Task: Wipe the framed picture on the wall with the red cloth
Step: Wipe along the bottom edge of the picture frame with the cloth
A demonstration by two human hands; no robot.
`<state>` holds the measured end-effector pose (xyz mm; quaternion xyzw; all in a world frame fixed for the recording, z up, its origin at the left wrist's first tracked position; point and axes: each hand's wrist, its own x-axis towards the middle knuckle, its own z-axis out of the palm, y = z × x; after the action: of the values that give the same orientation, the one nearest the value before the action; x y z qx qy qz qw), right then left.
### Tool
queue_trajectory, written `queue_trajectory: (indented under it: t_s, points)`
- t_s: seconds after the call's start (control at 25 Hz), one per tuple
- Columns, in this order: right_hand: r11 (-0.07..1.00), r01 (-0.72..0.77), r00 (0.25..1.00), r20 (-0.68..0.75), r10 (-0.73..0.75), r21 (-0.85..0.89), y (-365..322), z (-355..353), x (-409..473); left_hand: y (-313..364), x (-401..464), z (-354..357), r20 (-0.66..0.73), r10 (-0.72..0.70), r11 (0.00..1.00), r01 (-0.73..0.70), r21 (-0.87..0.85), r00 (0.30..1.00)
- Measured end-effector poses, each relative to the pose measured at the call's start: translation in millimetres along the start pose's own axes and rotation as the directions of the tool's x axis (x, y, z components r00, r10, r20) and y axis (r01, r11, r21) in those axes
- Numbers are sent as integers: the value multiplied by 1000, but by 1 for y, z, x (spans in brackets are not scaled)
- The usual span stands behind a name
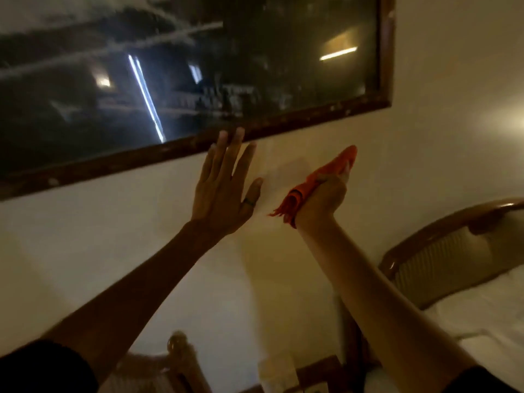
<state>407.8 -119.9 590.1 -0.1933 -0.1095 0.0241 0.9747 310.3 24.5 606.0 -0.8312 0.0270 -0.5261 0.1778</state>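
Note:
The framed picture (283, 120) hangs tilted across the upper part of the view, a dark glossy glass in a worn brown wooden frame with light reflections on it. My left hand (224, 182) is raised flat with fingers spread, its fingertips reaching the frame's lower edge; a ring sits on the thumb. My right hand (323, 199) is closed around the red cloth (320, 177), which sticks up past the fist and hangs in threads below it. That hand is on the cream wall below the frame, apart from the glass.
A bed with white sheets (482, 313) and a curved wooden headboard (442, 251) lies at the right. A wooden bedside table (317, 370) and a chair back (175, 358) stand low against the wall. A bright light glow (510, 120) shows at the right edge.

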Motion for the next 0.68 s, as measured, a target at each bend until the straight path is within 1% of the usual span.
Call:
queue_trajectory:
  t_s: [0.04, 0.08, 0.12, 0.16, 0.2, 0.24, 0.28, 0.32, 0.36, 0.4, 0.44, 0.52, 0.56, 0.6, 0.68]
  points:
    - [981, 153, 988, -13, -155, -120, -17, 9, 28, -1, 20, -1, -35, 6, 1000, -6, 5, 999]
    - [886, 330, 940, 24, -342, -326, -36, 19, 58, -1, 42, -1, -19, -13, 1000, 13, 13, 1000]
    - [698, 487, 858, 137, -495, -525, -50, 25, 86, -2, 59, 1, -25, 0, 1000, 0, 22, 1000]
    - [459, 598, 767, 304, -565, -656, -58, 23, 117, -2, 67, 4, -10, 22, 999, -22, 40, 1000]
    - [212, 667, 695, 494, -522, -714, -62, 16, 146, -1, 71, 10, -9, 64, 995, -63, 83, 998]
    - [-12, 706, 646, 651, -399, -708, -66, 6, 171, -1, 77, 15, 14, 85, 988, -87, 129, 996]
    - [-176, 730, 612, 747, -260, -660, -69, -6, 192, -3, 85, 20, 29, 77, 983, -81, 165, 997]
    - [-295, 756, 562, 810, -164, -584, -71, -18, 209, -4, 95, 26, 36, 65, 979, -70, 191, 997]
    - [-349, 775, 517, 846, -131, -527, -73, -25, 218, -3, 105, 32, 33, 52, 975, -58, 213, 998]
    - [-369, 789, 477, 868, -136, -491, -71, -31, 226, -2, 113, 41, 39, 44, 972, -52, 228, 998]
    - [-369, 802, 446, 882, -154, -470, -69, -33, 230, 0, 122, 49, 49, 53, 970, -63, 235, 997]
    - [-363, 833, 386, 908, -160, -418, -70, -30, 241, 1, 150, 63, 61, 125, 955, -136, 265, 990]
    - [-370, 851, 338, 928, -159, -373, -70, -28, 249, -2, 168, 68, 64, 157, 946, -169, 277, 985]
    - [-376, 867, 285, 945, -162, -326, -72, -26, 259, -6, 189, 73, 53, 167, 943, -175, 281, 985]
    - [-400, 886, 184, 969, -162, -236, -74, -26, 280, -13, 232, 82, 11, 139, 947, -136, 291, 990]
